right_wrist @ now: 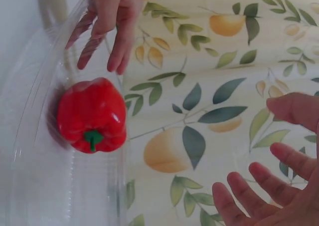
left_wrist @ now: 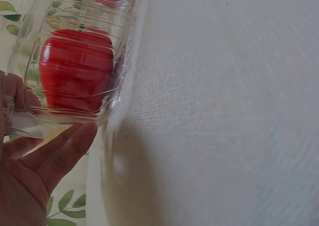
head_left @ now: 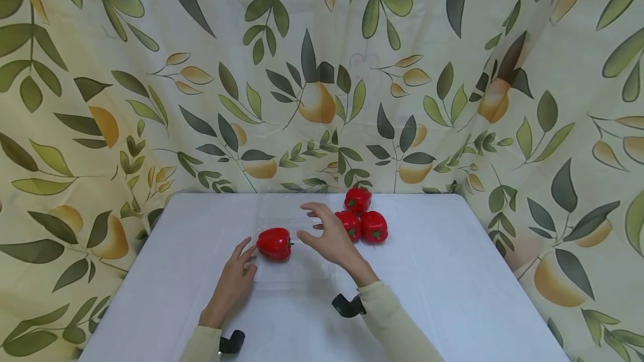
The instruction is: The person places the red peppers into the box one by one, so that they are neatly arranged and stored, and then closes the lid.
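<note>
A clear plastic container [head_left: 294, 278] lies on the table, with a red bell pepper [head_left: 274, 244] on its side at the container's left. The pepper's green stem [right_wrist: 93, 137] shows in the right wrist view. My left hand [head_left: 236, 271] is at the container's left side, its loosely extended fingers [left_wrist: 62, 151] against the clear wall. Above the container's right part hovers my right hand [head_left: 332, 236], fingers spread and holding nothing. Beyond it sit three more red bell peppers [head_left: 374, 227], grouped on the table and partly hidden by that hand.
A white cloth covers the table [head_left: 427, 272]. Behind and beside it hangs a leaf-and-fruit patterned curtain [head_left: 216, 49]. Black wrist mounts [head_left: 348, 306] are worn on both sleeves.
</note>
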Available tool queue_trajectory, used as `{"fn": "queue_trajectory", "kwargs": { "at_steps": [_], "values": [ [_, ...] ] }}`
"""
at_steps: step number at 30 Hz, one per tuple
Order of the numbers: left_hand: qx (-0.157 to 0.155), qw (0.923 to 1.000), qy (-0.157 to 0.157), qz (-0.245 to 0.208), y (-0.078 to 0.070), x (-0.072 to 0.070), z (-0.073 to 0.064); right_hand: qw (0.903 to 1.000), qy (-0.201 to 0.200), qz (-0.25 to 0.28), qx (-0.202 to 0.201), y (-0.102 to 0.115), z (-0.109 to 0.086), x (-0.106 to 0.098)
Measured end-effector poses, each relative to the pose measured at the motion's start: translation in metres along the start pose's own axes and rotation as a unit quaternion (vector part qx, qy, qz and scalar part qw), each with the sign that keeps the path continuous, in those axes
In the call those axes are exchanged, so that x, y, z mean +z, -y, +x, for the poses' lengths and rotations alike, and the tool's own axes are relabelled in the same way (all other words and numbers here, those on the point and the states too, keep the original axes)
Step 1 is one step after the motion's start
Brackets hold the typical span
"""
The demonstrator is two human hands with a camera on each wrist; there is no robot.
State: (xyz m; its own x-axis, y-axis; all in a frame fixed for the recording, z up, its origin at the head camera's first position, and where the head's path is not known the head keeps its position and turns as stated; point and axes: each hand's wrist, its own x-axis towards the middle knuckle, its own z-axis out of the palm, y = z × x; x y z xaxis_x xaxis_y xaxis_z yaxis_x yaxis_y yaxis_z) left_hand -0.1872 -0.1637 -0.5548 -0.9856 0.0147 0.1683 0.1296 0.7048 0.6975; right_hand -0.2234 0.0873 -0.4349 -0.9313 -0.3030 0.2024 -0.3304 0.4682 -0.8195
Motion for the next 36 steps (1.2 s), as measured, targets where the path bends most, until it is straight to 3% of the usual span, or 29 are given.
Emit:
{"fn": "queue_trajectory", "kwargs": {
  "at_steps": [7, 19, 25, 36],
  "values": [
    [0.011, 0.9999, -0.011, 0.008, -0.001, 0.001, -0.001, 0.9998, -0.019, 0.001, -0.008, 0.0, -0.005, -0.009],
    [0.003, 1.0, 0.002, 0.0, 0.002, 0.002, -0.001, 0.9983, -0.057, 0.001, -0.007, 0.0, -0.015, -0.029],
    [-0.006, 0.9999, 0.004, -0.007, -0.001, 0.0, -0.002, 0.9976, -0.068, -0.01, 0.003, -0.014, -0.021, -0.036],
    [0.006, 0.9999, -0.012, -0.003, 0.0, 0.003, -0.001, 0.9964, -0.082, -0.002, 0.022, -0.043, -0.03, -0.054]
  ]
}}
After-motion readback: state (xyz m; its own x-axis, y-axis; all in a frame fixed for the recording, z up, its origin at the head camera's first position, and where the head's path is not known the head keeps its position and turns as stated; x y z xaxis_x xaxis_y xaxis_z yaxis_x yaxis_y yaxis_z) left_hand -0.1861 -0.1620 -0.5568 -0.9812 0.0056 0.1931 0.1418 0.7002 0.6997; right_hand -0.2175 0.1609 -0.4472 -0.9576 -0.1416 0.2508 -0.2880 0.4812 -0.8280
